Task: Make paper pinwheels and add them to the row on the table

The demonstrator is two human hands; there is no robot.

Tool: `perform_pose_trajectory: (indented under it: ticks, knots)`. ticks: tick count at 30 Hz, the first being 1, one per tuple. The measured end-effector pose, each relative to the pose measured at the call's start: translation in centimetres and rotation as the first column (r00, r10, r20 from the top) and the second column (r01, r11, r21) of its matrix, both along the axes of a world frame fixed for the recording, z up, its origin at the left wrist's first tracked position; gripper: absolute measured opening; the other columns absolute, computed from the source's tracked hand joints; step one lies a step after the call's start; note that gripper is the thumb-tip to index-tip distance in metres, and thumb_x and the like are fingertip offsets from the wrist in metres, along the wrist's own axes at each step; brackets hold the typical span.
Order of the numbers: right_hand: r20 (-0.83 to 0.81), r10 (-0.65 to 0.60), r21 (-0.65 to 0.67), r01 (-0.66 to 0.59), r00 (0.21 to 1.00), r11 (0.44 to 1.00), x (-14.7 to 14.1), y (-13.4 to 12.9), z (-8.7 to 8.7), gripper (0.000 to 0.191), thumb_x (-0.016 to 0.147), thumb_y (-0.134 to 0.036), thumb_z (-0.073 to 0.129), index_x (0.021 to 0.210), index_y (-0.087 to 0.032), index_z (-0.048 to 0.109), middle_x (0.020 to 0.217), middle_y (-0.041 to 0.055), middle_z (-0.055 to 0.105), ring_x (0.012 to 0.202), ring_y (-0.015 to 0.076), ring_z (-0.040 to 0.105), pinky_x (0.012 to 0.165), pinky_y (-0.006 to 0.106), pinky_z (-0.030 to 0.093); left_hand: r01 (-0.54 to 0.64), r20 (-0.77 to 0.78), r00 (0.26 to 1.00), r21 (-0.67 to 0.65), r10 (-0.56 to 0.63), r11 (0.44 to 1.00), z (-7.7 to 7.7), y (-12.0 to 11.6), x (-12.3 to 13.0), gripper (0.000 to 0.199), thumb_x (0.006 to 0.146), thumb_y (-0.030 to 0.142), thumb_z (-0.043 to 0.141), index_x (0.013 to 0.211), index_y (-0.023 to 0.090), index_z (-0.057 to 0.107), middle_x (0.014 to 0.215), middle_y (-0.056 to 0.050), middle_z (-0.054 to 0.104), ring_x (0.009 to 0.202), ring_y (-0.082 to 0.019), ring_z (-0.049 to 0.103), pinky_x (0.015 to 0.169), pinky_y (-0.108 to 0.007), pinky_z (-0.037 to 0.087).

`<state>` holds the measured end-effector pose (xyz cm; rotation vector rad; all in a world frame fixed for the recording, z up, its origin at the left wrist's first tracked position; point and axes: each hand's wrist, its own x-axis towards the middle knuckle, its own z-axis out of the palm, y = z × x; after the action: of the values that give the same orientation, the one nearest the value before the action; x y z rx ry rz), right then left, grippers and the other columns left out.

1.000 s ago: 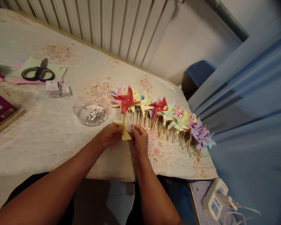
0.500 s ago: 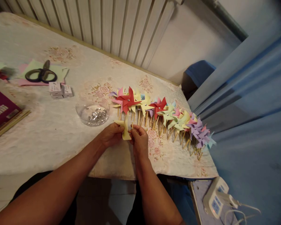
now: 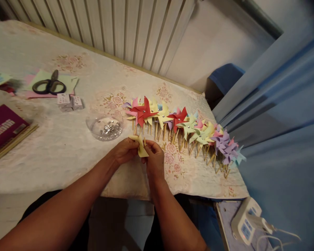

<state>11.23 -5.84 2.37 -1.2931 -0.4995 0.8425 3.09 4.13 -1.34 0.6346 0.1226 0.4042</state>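
Observation:
A small yellow paper piece (image 3: pixel 142 149) with curled blades is pinched in my left hand (image 3: pixel 127 150), above the table's front part. My right hand (image 3: pixel 155 155) is closed on a thin wooden stick (image 3: pixel 144 141), whose tip shows above the fingers against the paper's right side. The rest of the stick is hidden by the hand. Just behind my left hand stands a clear round dish (image 3: pixel 104 128) of small silvery pins. Colourful paper pinwheels (image 3: pixel 178 120) on sticks lie in a long row behind and right of my hands.
Black-handled scissors (image 3: pixel 49 85) lie on coloured paper at the back left, beside small white boxes (image 3: pixel 69 102). A purple packet (image 3: pixel 6 129) and sticks are at the far left. A power strip (image 3: pixel 247 221) sits low at the right, by a blue curtain (image 3: pixel 282 146).
My right hand and the stick have moved slightly left, closer to the yellow paper. The paper's lower part has turned a little to the right. The whole view has shifted slightly.

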Motion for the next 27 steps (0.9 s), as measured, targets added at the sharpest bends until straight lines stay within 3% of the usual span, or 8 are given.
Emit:
perform_pose_trajectory:
  ticks: [7,13,22,27]
  knots:
    - [-0.013,-0.011,-0.020,0.011,1.000,1.000,-0.3,-0.4,0.8,0.015,0.073,-0.026,0.065,0.086,-0.018,0.068,0.057,-0.0069,0.054,0.043,0.0063,0.045,0.037,0.017,0.036,-0.013,-0.056,0.998,-0.035,0.011,0.999,0.4,-0.2,-0.2,0.016,0.071,0.017,0.077,0.078,0.009,0.066,0.065,-0.008,0.068,0.053,-0.025,0.067,0.046,-0.039,0.058]
    - [-0.053,-0.003,0.005,0.004,0.999,1.000,-0.7,-0.3,0.9,0.010,0.073,-0.024,0.065,0.081,-0.018,0.065,0.058,-0.0062,0.058,0.042,0.0061,0.045,0.037,0.018,0.036,-0.019,-0.017,1.000,-0.052,0.019,0.998,0.9,-0.3,-0.3,0.018,0.070,0.018,0.077,0.076,0.012,0.061,0.063,-0.002,0.066,0.046,-0.023,0.065,0.041,-0.039,0.057]
    - [-0.074,0.002,0.035,0.000,0.997,0.999,-1.1,-0.3,1.0,0.008,0.073,-0.024,0.065,0.078,-0.019,0.061,0.056,-0.0072,0.057,0.042,0.0074,0.050,0.038,0.018,0.042,0.011,0.009,1.000,-0.051,-0.010,0.999,0.8,-0.2,-0.4,0.021,0.072,0.018,0.075,0.072,0.014,0.055,0.065,-0.002,0.065,0.043,-0.021,0.063,0.036,-0.033,0.054]
    - [-0.061,0.006,0.025,-0.004,0.998,1.000,-1.5,-0.5,1.4,0.009,0.074,-0.024,0.065,0.079,-0.019,0.061,0.056,-0.0070,0.059,0.042,0.0075,0.052,0.039,0.018,0.044,-0.051,-0.018,0.999,-0.074,0.050,0.996,0.7,-0.3,-0.5,0.022,0.069,0.012,0.075,0.073,0.015,0.054,0.065,0.001,0.063,0.037,-0.019,0.059,0.031,-0.032,0.051]
